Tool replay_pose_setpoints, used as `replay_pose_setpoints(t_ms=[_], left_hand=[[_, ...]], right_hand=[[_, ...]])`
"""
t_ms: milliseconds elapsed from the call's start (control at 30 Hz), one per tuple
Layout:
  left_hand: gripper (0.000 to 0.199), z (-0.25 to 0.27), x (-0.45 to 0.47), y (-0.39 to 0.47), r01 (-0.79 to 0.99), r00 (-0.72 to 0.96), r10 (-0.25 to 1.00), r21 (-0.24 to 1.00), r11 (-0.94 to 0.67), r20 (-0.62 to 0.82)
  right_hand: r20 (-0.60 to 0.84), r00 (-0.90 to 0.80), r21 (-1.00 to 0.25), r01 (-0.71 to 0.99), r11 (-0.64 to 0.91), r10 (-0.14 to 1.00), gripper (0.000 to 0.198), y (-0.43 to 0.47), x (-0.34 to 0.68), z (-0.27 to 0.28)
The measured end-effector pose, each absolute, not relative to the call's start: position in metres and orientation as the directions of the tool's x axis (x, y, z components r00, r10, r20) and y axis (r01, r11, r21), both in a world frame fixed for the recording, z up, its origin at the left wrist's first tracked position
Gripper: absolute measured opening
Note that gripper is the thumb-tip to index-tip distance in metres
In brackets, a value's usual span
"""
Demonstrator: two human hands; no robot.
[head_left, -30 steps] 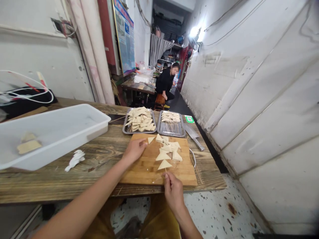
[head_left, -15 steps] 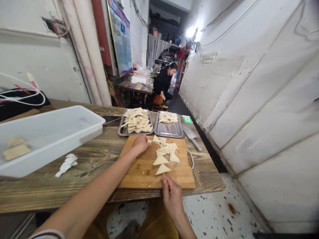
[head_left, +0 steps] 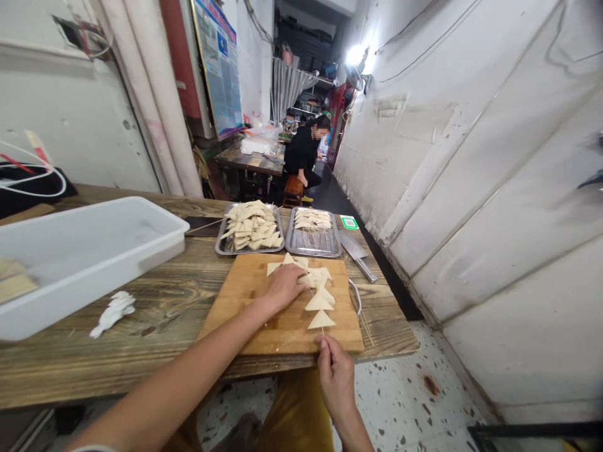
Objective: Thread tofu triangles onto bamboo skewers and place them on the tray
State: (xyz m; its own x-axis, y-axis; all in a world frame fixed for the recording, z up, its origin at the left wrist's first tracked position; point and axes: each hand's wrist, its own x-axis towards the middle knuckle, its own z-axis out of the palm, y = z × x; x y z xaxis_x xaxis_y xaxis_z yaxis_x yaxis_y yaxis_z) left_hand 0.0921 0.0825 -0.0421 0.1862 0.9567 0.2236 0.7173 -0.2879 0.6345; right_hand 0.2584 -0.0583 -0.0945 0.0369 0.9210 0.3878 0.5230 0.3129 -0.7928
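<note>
On the wooden cutting board (head_left: 230,314), pale triangular slices that look like tofu (head_left: 319,274) lie in a loose cluster. My left hand (head_left: 284,284) reaches over this cluster from the left, its fingers bent together round the edge of a tofu triangle; the palm hides some pieces. Near the board's front edge, my right hand (head_left: 336,364) pinches the lower end of a thin bamboo skewer (head_left: 323,331). A tofu triangle (head_left: 322,320) is threaded on that skewer just above the fingers, and more triangles lie in line beyond it.
Two metal trays hold skewered triangles: a heaped left tray (head_left: 226,250) and a right tray (head_left: 313,251). A cleaver (head_left: 357,254) and loose skewers (head_left: 362,320) lie rightward. A white tub (head_left: 155,242) and crumpled tissue (head_left: 113,312) are leftward. A person (head_left: 301,150) sits beyond.
My left hand has moved right, from the board's upper left edge onto the cluster of triangles. My right hand keeps its pinch on the skewer. The view has shifted slightly.
</note>
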Motion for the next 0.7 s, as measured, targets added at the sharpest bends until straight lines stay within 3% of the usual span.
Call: replay_pose_setpoints(t_ms=[100, 167, 233, 300, 400, 467, 567, 700], left_hand=[[0.013, -0.044, 0.096, 0.077, 0.709, 0.191, 0.932, 0.614, -0.349, 0.308], [0.013, -0.044, 0.095, 0.074, 0.621, 0.128, 0.937, 0.71, -0.331, 0.324], [0.016, -0.045, 0.092, 0.07, 0.441, 0.008, 0.973, 0.872, -0.21, 0.231], [0.018, -0.044, 0.084, 0.066, 0.14, -0.074, 0.997, 0.99, 0.001, 0.009], [0.014, -0.038, 0.066, 0.056, -0.323, 0.001, 0.941, 0.89, 0.321, -0.338], [0.011, -0.032, 0.053, 0.047, -0.479, 0.071, 0.892, 0.769, 0.423, -0.446], [0.011, -0.022, 0.038, 0.035, -0.551, 0.08, 0.853, 0.691, 0.469, -0.515], [0.011, -0.017, 0.027, 0.026, -0.584, 0.022, 0.842, 0.677, 0.448, -0.538]], right_hand=[[0.394, 0.029, -0.788, 0.525, 0.322, 0.918, 0.03, -0.06, 0.259, -0.093], [0.401, 0.028, -0.785, 0.525, 0.329, 0.915, 0.03, -0.062, 0.259, -0.091], [0.414, 0.017, -0.779, 0.523, 0.345, 0.91, 0.029, -0.064, 0.258, -0.087], [0.435, -0.019, -0.767, 0.516, 0.382, 0.9, 0.028, -0.067, 0.254, -0.084], [0.46, -0.114, -0.74, 0.498, 0.451, 0.88, 0.026, -0.074, 0.246, -0.079], [0.447, -0.185, -0.732, 0.488, 0.476, 0.875, 0.025, -0.079, 0.239, -0.077], [0.404, -0.255, -0.735, 0.482, 0.477, 0.879, 0.027, -0.084, 0.23, -0.075], [0.395, -0.258, -0.733, 0.49, 0.472, 0.882, 0.027, -0.085, 0.225, -0.072]])
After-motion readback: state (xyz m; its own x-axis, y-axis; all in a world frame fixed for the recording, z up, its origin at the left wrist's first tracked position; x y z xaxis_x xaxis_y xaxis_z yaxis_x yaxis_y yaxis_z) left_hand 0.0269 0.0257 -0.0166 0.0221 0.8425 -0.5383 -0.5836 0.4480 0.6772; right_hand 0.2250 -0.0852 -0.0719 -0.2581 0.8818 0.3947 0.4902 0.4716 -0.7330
